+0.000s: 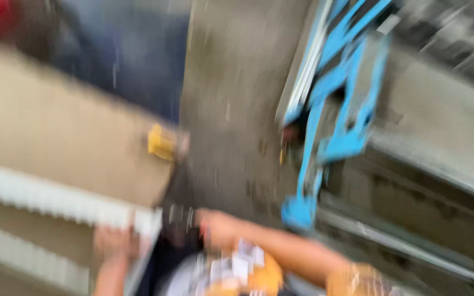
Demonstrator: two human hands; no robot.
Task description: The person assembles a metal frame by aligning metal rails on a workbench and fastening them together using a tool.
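The whole view is heavily blurred by motion. My left hand (114, 241) is at the bottom left, its fingers against the near end of a long white ribbed strip (45, 196) that runs along a tan board (61, 131). My right hand (215, 227) reaches in from the bottom right, beside a dark object (178, 211) at the board's corner; its grip is too blurred to read. A small yellow block (162, 142) sits at the board's right edge. My orange and white patterned sleeve (248, 271) shows at the bottom.
A blue metal frame (336, 109) leans over the grey concrete floor (231, 82) at the centre right. Grey metal rails (412, 164) run diagonally on the right. A second white ribbed strip (23, 255) lies at the lower left.
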